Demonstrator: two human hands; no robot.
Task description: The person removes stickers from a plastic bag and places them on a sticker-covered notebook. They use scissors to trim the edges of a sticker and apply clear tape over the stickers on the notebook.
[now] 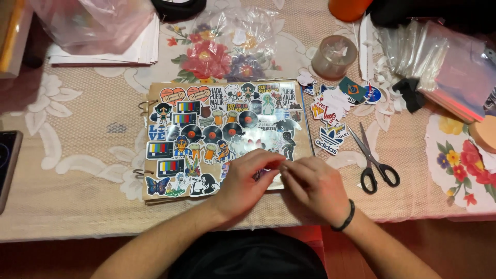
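Note:
A brown ring-bound album page covered with many colourful stickers lies open on the lace tablecloth. My left hand and my right hand meet over its lower right corner. Their fingertips pinch together on a small sticker at about the page's bottom edge; the sticker itself is mostly hidden by my fingers. A black band circles my right wrist.
Black-handled scissors lie right of the album, beside a heap of loose stickers. A tape roll, clear sleeves, a plastic bag, paper stack and a phone surround it.

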